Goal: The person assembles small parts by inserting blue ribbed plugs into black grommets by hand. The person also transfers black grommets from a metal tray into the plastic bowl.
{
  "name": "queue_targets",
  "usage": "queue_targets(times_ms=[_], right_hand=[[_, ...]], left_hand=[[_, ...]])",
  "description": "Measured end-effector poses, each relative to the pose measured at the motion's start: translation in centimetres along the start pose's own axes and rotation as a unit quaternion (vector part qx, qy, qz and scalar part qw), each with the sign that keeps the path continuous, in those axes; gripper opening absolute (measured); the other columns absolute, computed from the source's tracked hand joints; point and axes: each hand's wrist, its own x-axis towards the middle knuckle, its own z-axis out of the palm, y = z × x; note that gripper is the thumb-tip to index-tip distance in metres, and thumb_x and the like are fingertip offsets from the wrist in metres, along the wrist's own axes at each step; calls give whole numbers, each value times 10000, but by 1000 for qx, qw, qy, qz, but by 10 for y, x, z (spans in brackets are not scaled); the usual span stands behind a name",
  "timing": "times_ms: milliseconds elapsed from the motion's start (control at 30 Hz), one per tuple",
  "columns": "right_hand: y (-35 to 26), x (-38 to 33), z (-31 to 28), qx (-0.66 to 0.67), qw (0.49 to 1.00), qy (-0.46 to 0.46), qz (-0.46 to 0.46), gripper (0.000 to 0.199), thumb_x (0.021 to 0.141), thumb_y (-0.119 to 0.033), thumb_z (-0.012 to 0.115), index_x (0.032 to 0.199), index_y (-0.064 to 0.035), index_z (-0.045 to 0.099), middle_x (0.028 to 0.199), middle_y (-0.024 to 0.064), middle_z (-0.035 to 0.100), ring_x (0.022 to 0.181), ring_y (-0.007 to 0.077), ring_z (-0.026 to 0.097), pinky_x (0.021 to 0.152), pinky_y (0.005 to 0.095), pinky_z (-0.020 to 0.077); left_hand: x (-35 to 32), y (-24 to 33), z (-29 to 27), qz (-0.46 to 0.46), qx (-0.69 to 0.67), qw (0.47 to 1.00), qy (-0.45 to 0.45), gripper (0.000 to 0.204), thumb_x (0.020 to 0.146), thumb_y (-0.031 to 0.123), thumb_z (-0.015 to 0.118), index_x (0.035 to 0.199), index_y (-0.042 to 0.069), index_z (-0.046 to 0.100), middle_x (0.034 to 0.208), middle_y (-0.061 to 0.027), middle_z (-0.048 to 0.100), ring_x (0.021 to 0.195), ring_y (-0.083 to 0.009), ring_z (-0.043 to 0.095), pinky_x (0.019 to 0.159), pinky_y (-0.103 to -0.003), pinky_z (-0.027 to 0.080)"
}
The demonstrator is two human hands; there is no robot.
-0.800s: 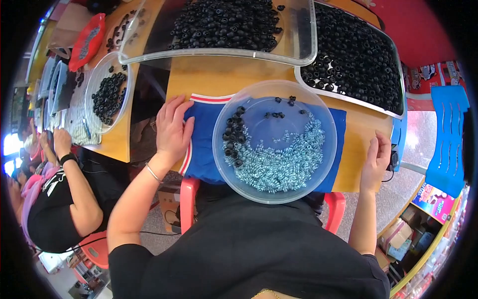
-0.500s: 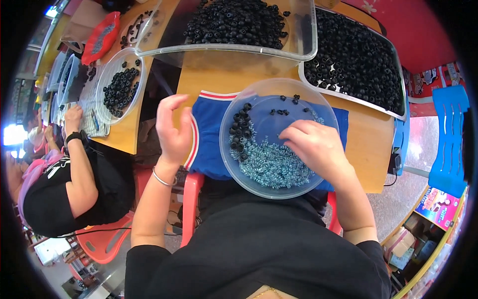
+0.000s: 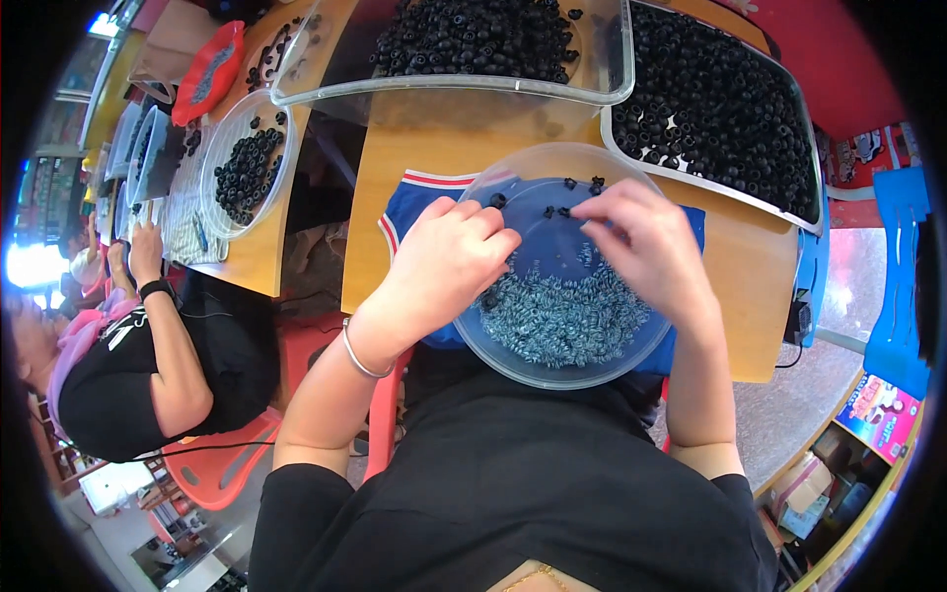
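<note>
A clear round plastic bowl (image 3: 554, 382) stands before me on folded blue cloth (image 3: 397, 205) with red-and-white edging. Many small metal coil springs (image 3: 567, 321) fill its near part. Over the bowl's left side my left hand (image 3: 444, 259) is closed, its fingertips bent down out of sight; it hides most of the black round parts there, though one (image 3: 497, 200) shows. My right hand (image 3: 651, 242) reaches in from the right with thumb and fingers bent together, fingertips beside small black pieces (image 3: 556, 211). Whatever either hand pinches is hidden or too small to name.
Behind the bowl stands a large clear bin (image 3: 444, 96) heaped with black parts. A white-edged tray (image 3: 710, 185) of black parts lies at the right. To the left, a co-worker (image 3: 178, 365) sits beside another clear bowl (image 3: 209, 187) and a red dish (image 3: 235, 49).
My left hand has come down and rightward from beside the bowl to over its left side, and its fingers have closed. My right hand has moved up toward the small black pieces.
</note>
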Motion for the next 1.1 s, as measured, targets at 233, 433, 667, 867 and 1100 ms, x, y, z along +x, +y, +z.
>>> queue_targets(times_ms=[233, 433, 667, 867, 1100], right_hand=[[-10, 4, -15, 81, 994, 73, 14, 168, 778, 26, 732, 935, -31, 715, 861, 40, 652, 654, 101, 589, 583, 233, 481], [-28, -2, -10, 141, 988, 59, -21, 207, 749, 42, 746, 930, -55, 725, 870, 43, 674, 655, 94, 601, 567, 222, 480], [-40, -5, -2, 131, 986, 61, -82, 197, 697, 13, 789, 862, -58, 710, 820, 59, 686, 701, 175, 648, 591, 269, 512], [-40, -5, -5, 125, 987, 51, -83, 177, 687, 5, 800, 827, -52, 709, 800, 55, 673, 703, 171, 650, 588, 268, 509], [-46, -6, -10, 149, 988, 38, -24, 180, 686, 6, 811, 826, -53, 713, 805, 49, 675, 695, 142, 645, 570, 256, 501]], left_hand=[[1, 0, 11, -36, -28, 999, -16, 242, 715, 83, 742, 941, 60, 658, 918, -64, 624, 890, -237, 636, 780, -361, 498], [-1, 11, 6, -218, -643, 732, 58, 215, 828, -48, 712, 1017, -5, 619, 1025, -66, 640, 956, -117, 654, 888, -266, 537], [3, 19, 18, -93, -814, 564, 99, 234, 831, -57, 724, 1036, 3, 630, 1042, -69, 637, 964, -126, 635, 863, -258, 538], [2, 21, 28, -70, -838, 532, 102, 241, 818, -53, 739, 1023, 14, 633, 1041, -60, 631, 962, -127, 630, 861, -264, 537], [7, 24, 27, -48, -830, 543, 115, 270, 803, -62, 748, 1016, 33, 612, 1040, -54, 632, 965, -126, 620, 854, -270, 528]])
